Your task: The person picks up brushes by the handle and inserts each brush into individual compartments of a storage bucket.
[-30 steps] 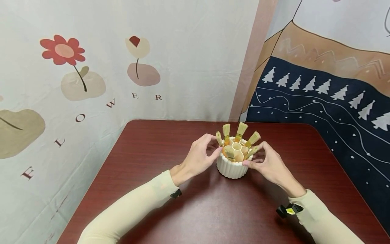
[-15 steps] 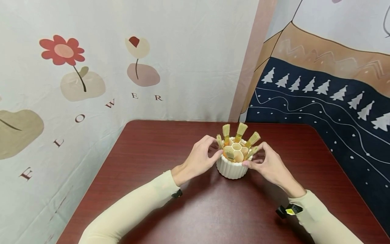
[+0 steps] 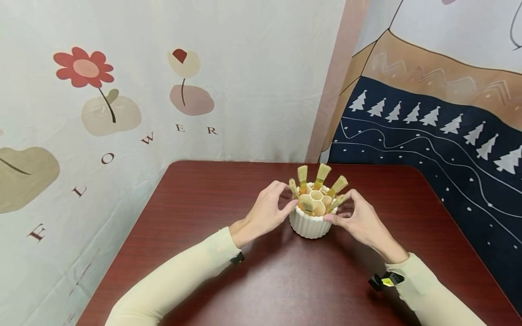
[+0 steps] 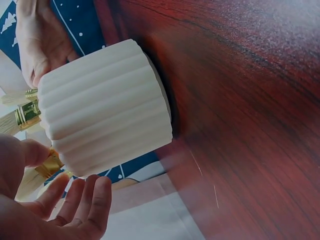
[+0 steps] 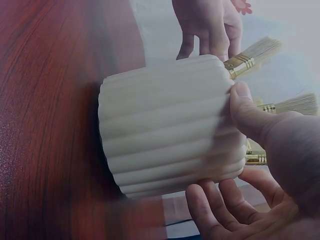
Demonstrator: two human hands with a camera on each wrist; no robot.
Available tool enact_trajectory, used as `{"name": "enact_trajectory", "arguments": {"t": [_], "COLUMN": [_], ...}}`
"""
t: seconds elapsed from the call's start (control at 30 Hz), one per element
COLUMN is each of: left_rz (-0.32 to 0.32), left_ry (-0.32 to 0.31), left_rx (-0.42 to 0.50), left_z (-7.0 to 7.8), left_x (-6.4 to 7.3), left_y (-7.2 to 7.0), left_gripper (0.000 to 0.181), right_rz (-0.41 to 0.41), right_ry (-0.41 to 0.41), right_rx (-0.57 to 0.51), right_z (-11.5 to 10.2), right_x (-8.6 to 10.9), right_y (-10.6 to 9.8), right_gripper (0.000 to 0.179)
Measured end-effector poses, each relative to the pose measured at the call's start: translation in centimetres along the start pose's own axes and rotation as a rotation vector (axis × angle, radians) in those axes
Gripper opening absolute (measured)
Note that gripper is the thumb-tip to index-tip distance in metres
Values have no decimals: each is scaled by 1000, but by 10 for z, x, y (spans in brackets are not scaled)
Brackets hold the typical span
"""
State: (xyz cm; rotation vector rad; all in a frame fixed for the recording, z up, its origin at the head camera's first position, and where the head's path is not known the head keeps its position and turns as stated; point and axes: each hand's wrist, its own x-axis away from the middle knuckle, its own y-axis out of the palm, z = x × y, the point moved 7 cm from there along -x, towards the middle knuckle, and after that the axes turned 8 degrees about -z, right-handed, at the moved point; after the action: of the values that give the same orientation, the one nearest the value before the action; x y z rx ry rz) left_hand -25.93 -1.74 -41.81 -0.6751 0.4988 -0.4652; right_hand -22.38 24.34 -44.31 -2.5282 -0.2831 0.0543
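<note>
A white ribbed round pot stands upright on the table, its compartmented top holding several paintbrushes bristles up. Its round middle compartment shows no brush. My left hand is at the pot's left rim. In the left wrist view its thumb and index finger pinch a paintbrush at the metal ferrule, the other fingers beside the pot. On the right side my right hand grips the pot, thumb on the rim and fingers against the ribbed wall. Brush handles are mostly hidden inside.
The dark red wooden table reaches back to a pale wall cloth printed with flowers and letters. A navy cloth with white trees hangs at the right. Each wrist wears a black strapped device.
My left thumb has shifted very slightly at the left brush, which tilts a touch. The pot and my right hand stay in place.
</note>
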Motion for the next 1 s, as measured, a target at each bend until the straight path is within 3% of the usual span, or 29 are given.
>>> {"name": "enact_trajectory", "arguments": {"t": [0.43,0.73,1.0], "left_rz": [-4,23,28], "left_ry": [-51,-106,-170], "left_rx": [-8,-48,-119], "left_z": [-9,-24,-41], "left_x": [8,19,34], "left_y": [-9,-23,-38], "left_gripper": [32,34,39], "right_rz": [20,35,40], "right_ry": [-17,-20,-16], "right_rx": [62,101,183], "right_z": [0,3,12], "right_x": [0,4,9], "right_y": [-2,-4,-8], "right_gripper": [58,61,73]}}
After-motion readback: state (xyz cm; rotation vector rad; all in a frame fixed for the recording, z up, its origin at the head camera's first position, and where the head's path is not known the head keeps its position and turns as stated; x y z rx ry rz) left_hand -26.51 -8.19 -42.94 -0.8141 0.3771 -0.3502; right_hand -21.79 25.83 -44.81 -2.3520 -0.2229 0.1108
